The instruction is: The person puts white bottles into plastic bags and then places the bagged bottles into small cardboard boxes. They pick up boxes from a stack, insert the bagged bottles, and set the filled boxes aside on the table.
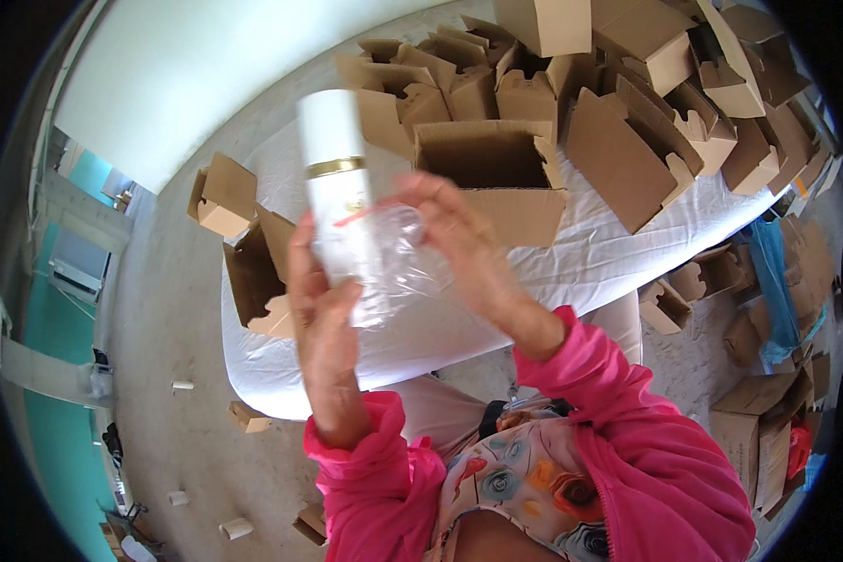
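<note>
My left hand grips a white cylindrical bottle with a gold band below its cap, tilted slightly to the left above the table. Crinkled clear plastic wrap with a red strip hangs around the bottle's lower part. On the bottle's right side, my right hand has its fingers bent at the edge of that wrap and seems to pinch it; motion blurs the fingertips. Just beyond my hands stands an open cardboard box.
Several open cardboard boxes crowd the far and right side of the white-covered table. Two more boxes are by its left edge. Cartons and blue plastic lie on the right. White rolls lie on the floor.
</note>
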The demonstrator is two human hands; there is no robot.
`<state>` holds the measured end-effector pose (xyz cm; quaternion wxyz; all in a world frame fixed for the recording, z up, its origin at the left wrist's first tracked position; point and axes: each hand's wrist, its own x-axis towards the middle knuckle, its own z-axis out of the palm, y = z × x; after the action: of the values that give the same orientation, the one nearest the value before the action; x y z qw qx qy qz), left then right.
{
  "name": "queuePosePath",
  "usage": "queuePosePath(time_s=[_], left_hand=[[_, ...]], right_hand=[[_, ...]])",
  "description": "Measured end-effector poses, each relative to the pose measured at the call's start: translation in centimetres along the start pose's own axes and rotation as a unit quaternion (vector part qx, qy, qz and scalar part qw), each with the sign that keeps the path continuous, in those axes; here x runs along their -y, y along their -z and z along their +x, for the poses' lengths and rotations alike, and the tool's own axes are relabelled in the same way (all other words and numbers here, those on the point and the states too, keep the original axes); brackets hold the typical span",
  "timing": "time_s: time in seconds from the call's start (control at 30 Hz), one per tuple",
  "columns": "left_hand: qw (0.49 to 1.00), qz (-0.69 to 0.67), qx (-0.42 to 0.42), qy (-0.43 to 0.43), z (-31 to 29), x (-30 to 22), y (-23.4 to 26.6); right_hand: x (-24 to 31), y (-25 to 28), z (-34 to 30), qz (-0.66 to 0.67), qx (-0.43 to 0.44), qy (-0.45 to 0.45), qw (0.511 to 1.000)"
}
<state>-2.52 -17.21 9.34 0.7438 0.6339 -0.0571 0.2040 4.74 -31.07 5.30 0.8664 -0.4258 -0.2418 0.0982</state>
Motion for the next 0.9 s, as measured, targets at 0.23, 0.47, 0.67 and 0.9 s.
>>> queuePosePath(time_s=[0.23, 0.47, 0.67, 0.9], left_hand=[[0.978, -0.044, 0.184, 0.086, 1.0, 2.7, -3.7], [0.984, -0.111, 0.125, 0.067, 3.6, 4.5, -4.7], [0.979, -0.191, 0.065, -0.011, 7.6, 4.4, -6.1], [0.973, -0.214, 0.019, -0.081, 9.8, 4.6, -6.9]], right_hand=[[7.7, 2.9, 3.7, -0.070, -0.027, 0.044, 0.996], [7.3, 4.3, 4.4, -0.037, -0.058, 0.054, 0.996], [5.0, 3.1, 2.6, -0.132, -0.002, 0.063, 0.989], [6.0, 2.9, 2.5, -0.207, 0.008, 0.186, 0.961]])
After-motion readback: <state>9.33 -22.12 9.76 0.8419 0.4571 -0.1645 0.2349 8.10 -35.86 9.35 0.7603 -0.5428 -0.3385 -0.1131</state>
